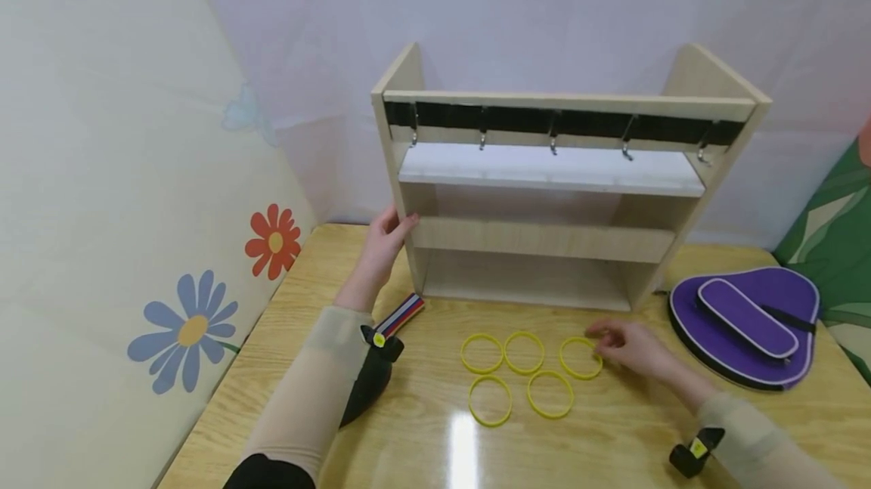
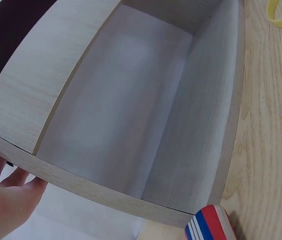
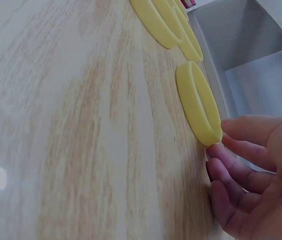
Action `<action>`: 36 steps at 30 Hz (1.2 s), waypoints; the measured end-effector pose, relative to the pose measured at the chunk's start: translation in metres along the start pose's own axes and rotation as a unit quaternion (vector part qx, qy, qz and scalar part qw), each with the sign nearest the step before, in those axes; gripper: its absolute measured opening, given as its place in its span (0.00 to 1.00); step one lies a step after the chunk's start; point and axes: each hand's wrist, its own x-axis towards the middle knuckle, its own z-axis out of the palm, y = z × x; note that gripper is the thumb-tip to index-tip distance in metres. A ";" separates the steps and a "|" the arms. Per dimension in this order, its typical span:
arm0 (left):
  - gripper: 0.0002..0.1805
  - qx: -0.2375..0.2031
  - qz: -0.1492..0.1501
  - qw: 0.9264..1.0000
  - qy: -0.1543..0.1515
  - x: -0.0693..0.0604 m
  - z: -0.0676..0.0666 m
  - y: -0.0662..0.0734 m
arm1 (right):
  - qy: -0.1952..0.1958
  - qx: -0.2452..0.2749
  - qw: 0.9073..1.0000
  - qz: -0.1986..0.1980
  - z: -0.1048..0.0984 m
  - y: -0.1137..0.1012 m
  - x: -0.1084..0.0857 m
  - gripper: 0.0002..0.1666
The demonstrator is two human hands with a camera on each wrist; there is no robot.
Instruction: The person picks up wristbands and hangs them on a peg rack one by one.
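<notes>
My left hand [image 1: 381,251] grips the left side panel of a wooden shelf unit [image 1: 544,239], its thumb at the front edge and its fingers against the outer face, as the left wrist view [image 2: 8,200] shows. Several yellow rings lie flat on the table before the unit. The rightmost yellow ring [image 1: 563,363] has my right hand [image 1: 633,349] at its right edge. In the right wrist view the fingertips of that hand [image 3: 261,170] pinch the near end of this ring [image 3: 193,102], which rests on the wood.
Metal hooks hang from the black strip [image 1: 517,118] across the unit's top. A purple case [image 1: 748,323] lies right of the unit. A striped band [image 1: 400,315] and a dark object [image 1: 370,387] lie by my left forearm. A flowered wall [image 1: 190,171] borders the table's left.
</notes>
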 end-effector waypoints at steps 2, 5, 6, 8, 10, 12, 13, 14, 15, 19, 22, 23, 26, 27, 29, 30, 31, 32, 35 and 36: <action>0.30 -0.001 -0.001 1.000 0.001 0.000 0.000 0.000 | 0.001 -0.006 1.000 0.011 0.001 -0.001 0.000 0.17; 0.29 -0.004 -0.001 1.000 0.003 0.000 0.001 0.000 | 0.004 -0.017 1.000 0.024 0.003 -0.002 0.001 0.17; 0.29 -0.004 -0.002 1.000 0.003 0.000 0.000 -0.001 | 0.006 -0.020 0.999 0.028 0.003 -0.002 0.001 0.17; 0.28 -0.006 -0.003 1.000 0.005 0.000 0.000 -0.002 | 0.010 -0.030 0.999 0.034 0.005 -0.001 0.002 0.17; 0.28 -0.006 -0.002 1.000 0.004 0.001 0.000 -0.002 | 0.012 -0.035 0.998 0.040 0.005 -0.002 0.002 0.16; 0.28 -0.008 -0.002 1.000 0.004 0.000 0.000 -0.002 | 0.014 -0.034 0.998 0.046 0.005 -0.002 0.003 0.16; 0.28 -0.006 -0.002 1.000 0.004 0.000 0.000 -0.002 | 0.014 -0.033 0.998 0.050 0.005 -0.003 0.003 0.16; 0.29 -0.004 -0.002 1.000 0.003 -0.001 0.000 -0.002 | 0.013 -0.028 0.998 0.053 0.005 -0.003 0.003 0.16; 0.29 -0.001 -0.002 1.000 0.002 -0.001 0.000 -0.001 | 0.012 -0.022 0.998 0.057 0.004 -0.004 0.002 0.16; 0.29 0.000 0.000 1.000 0.002 -0.002 0.001 0.000 | 0.009 0.010 0.997 0.071 0.001 -0.006 0.002 0.16; 0.29 0.000 0.002 1.000 0.002 -0.002 0.001 0.000 | 0.007 0.038 0.996 0.075 -0.001 -0.006 0.001 0.17; 0.29 0.001 0.002 1.000 0.001 -0.002 0.001 0.000 | 0.004 0.047 0.996 0.072 -0.002 -0.006 0.000 0.17; 0.29 0.003 0.005 1.000 0.001 -0.003 0.002 0.000 | 0.000 0.076 0.995 0.066 -0.006 -0.005 -0.001 0.18; 0.29 0.005 0.006 1.000 0.000 -0.003 0.002 0.000 | -0.002 0.086 0.994 0.063 -0.007 -0.005 -0.001 0.18; 0.29 0.003 0.008 1.000 0.000 -0.003 0.002 -0.001 | -0.009 0.105 0.992 0.064 -0.011 -0.005 -0.002 0.20; 0.29 0.003 0.008 1.000 0.001 -0.002 0.002 -0.001 | -0.012 0.116 0.991 0.067 -0.012 -0.005 -0.002 0.21; 0.29 0.002 0.008 1.000 0.001 -0.002 0.002 -0.001 | -0.014 0.127 0.989 0.075 -0.014 -0.006 -0.002 0.22; 0.29 0.003 0.007 1.000 0.001 -0.002 0.002 -0.001 | -0.017 0.137 0.987 0.080 -0.016 -0.007 -0.003 0.23; 0.29 0.003 0.005 1.000 0.000 -0.002 0.001 0.000 | -0.018 0.157 0.982 0.103 -0.021 -0.010 -0.002 0.25; 0.29 0.001 0.005 1.000 0.000 -0.003 0.001 0.000 | -0.018 0.161 0.981 0.109 -0.022 -0.011 -0.002 0.25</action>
